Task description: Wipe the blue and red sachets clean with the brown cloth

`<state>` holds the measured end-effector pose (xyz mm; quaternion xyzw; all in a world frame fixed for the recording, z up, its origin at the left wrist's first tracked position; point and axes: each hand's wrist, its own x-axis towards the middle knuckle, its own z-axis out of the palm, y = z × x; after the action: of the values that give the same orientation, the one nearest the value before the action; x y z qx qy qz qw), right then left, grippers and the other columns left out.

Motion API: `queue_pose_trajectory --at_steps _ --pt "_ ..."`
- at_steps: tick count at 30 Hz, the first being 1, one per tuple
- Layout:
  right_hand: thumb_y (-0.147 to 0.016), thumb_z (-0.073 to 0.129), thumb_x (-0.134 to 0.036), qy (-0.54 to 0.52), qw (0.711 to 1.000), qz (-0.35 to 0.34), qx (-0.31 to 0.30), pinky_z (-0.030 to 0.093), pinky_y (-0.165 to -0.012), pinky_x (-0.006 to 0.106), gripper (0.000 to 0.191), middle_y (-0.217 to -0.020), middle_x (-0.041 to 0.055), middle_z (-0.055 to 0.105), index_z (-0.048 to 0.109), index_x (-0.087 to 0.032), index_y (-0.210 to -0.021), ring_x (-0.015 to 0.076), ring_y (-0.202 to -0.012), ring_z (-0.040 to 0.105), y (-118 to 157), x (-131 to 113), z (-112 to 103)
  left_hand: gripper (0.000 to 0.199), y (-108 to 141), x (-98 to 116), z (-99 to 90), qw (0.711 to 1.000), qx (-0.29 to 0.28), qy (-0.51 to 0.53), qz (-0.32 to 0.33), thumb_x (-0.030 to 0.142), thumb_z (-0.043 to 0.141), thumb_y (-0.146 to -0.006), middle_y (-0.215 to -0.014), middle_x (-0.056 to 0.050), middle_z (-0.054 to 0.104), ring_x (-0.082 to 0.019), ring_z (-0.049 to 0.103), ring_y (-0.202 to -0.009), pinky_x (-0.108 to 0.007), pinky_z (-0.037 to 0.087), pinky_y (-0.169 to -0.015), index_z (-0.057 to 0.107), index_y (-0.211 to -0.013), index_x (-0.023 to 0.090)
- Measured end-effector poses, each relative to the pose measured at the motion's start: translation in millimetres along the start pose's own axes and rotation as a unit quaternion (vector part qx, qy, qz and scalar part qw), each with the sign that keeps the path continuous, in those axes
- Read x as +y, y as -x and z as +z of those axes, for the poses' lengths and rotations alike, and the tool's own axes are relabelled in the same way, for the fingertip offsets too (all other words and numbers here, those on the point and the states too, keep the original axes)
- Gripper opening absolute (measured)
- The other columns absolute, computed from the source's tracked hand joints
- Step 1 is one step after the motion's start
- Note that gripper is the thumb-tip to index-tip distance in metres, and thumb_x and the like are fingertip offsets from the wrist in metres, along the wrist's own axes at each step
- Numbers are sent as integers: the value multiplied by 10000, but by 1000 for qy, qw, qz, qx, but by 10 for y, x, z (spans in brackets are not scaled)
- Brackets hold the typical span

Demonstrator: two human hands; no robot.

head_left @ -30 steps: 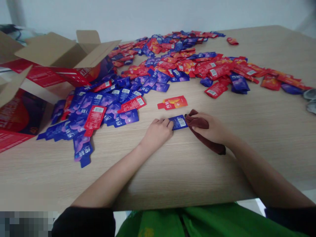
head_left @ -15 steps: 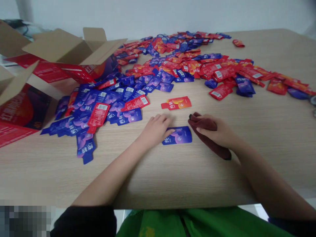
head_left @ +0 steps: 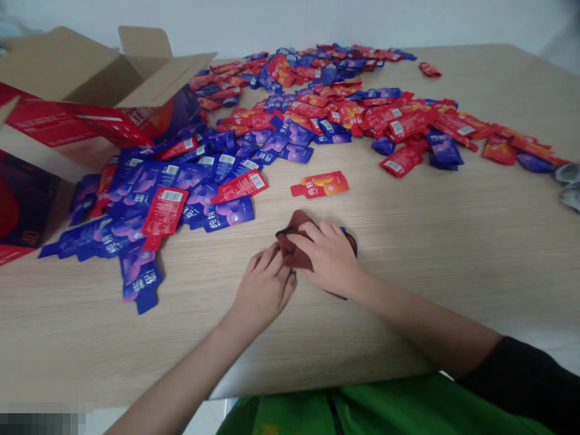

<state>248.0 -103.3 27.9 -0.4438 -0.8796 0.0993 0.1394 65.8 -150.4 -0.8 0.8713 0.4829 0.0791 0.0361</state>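
Note:
My right hand [head_left: 333,257] grips a folded brown cloth [head_left: 299,244] with dark edging and presses it flat on the table. Beneath the cloth lies a blue drink pouch [head_left: 343,230], of which only a sliver shows. Close against the cloth's left side is my left hand [head_left: 265,287], its fingers bent and thumb drawn in at the pouch's covered end. What those fingers hold, if anything, is hidden. Just beyond both hands a red-orange pouch [head_left: 322,184] lies flat, its narrow neck pointing left.
Overlapping blue and red pouches [head_left: 158,175] spread over the left of the table [head_left: 408,241]. More pouches [head_left: 399,121] are heaped across the back and toward the right. An open cardboard box [head_left: 104,84] stands back left. A grey-white object [head_left: 571,184] sits at the right edge.
My right hand has carried the cloth leftward onto the blue pouch, covering it. My left hand has drawn back toward me and slightly left. The view has shifted a little.

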Motion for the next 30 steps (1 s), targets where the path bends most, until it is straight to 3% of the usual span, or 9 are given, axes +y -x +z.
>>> queue_pose_trajectory --at_steps 4,8,10,12,14,17,21,25,30 --pt "-833 590 -284 44 997 59 3 440 -803 442 352 -1142 114 611 622 -230 -1179 298 -967 537 165 252 4 444 -10 38 -25 1000 -15 1 -9 265 396 -981 -1459 -100 491 -286 404 -1355 -462 402 -1047 481 -1401 148" --pt "-823 571 -229 28 994 107 -1 459 -831 444 313 -1125 125 617 632 -201 -1128 300 -988 569 301 639 -165 483 -13 56 -13 999 -34 -10 -11 290 395 -987 -1473 -83 477 -285 394 -1356 -451 384 -1058 417 -1443 135" --pt "-811 568 -205 2 993 115 -23 468 -825 431 256 -1071 98 637 659 -224 -1050 283 -958 592 270 722 -258 482 -19 62 -10 999 -35 -17 -11 290 404 -983 -1458 -94 491 -291 399 -1349 -448 385 -1050 424 -1436 130" --pt "-802 570 -195 -9 993 111 -29 470 -828 425 226 -1038 75 649 678 -248 -994 271 -939 602 190 681 -322 481 -24 70 -14 999 -29 -22 -10 287 416 -978 -1449 -106 496 -296 406 -1339 -448 388 -1043 428 -1432 127" --pt "-805 582 -218 -17 995 95 5 466 -848 423 259 -1079 75 643 674 -249 -1046 272 -970 595 100 528 -322 483 -26 77 -22 999 -23 -25 -8 284 423 -976 -1444 -114 496 -299 411 -1331 -448 390 -1039 426 -1432 124" --pt "-820 599 -262 -39 998 35 38 460 -862 415 364 -1163 87 619 632 -234 -1181 274 -1025 564 15 224 -187 438 -27 87 -32 999 -21 -32 -7 283 424 -975 -1408 -128 523 -312 409 -1330 -450 390 -1036 501 -1371 113" --pt "-819 618 -276 -7 1000 9 17 451 -827 429 319 -1136 79 628 671 -263 -1134 288 -1004 544 32 72 10 395 -28 87 -32 999 -24 -36 -11 276 422 -975 -1370 -135 553 -314 406 -1333 -444 385 -1042 570 -1295 97" --pt "-824 608 -251 -27 999 27 24 456 -876 433 282 -1134 78 625 684 -248 -1096 278 -1033 557 181 382 -11 455 -27 66 -18 999 -21 -34 -12 251 410 -981 -1461 -94 487 -283 415 -1334 -429 391 -1037 456 -1415 119" --pt "-794 586 -196 -82 993 85 20 474 -877 429 226 -1062 53 644 707 -274 -968 255 -980 605 352 890 -222 472 -33 62 -16 999 -20 -43 -6 220 417 -969 -1495 -75 453 -276 416 -1335 -427 400 -1018 439 -1431 126"
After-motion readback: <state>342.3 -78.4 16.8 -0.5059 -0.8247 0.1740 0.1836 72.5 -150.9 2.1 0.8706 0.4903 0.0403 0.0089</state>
